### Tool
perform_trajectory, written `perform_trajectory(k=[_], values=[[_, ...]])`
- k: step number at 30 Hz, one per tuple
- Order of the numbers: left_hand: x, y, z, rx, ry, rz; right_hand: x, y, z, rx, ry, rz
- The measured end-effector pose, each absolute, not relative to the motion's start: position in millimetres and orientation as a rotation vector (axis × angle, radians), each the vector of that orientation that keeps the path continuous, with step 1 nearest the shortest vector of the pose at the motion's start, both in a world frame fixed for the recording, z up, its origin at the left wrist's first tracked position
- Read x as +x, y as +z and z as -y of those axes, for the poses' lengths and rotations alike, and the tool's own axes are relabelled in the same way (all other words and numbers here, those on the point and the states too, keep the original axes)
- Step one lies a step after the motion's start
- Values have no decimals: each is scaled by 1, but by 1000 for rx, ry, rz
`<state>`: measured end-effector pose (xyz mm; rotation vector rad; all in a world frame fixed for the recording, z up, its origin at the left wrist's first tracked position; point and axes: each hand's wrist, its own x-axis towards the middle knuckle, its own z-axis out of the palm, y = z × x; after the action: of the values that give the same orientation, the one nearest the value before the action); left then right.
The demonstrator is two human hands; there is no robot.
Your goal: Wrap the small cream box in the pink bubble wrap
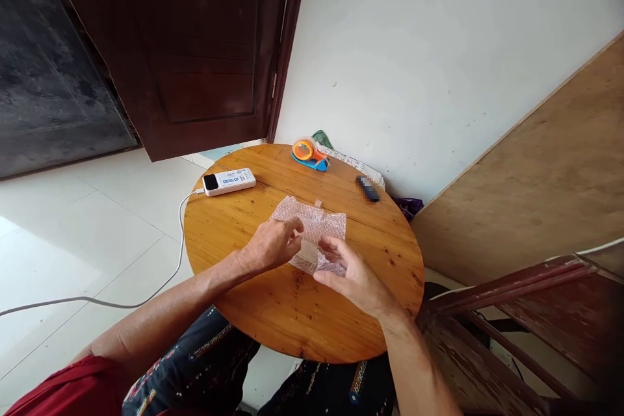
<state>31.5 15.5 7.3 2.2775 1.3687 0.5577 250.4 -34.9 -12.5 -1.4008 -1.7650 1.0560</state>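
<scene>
Bubble wrap (329, 221), one sheet, lay with wooden table (302, 325) beneath it and pale flat item (307, 251) on its near part. Step in hand, apparently: arranging the wrap; the next move seemed to call for pinching an edge. Left hand (277, 242), over wrap's left: fingers curled, grip unclear. Right hand (355, 278), at wrap's right: fingers parted, contact unclear.
</scene>
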Motion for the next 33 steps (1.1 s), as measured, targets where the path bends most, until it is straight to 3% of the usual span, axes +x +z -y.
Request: perform_trajectory(k=[4,20,33], values=[[19,1,-15,2306,576,-1185,237,-13,25,-1470,852,1785],[31,-24,-14,1862,833,-1059,223,-17,28,-1447,772,1732],[28,-19,-19,1890,693,-1073,217,-26,30,-1469,774,1632]])
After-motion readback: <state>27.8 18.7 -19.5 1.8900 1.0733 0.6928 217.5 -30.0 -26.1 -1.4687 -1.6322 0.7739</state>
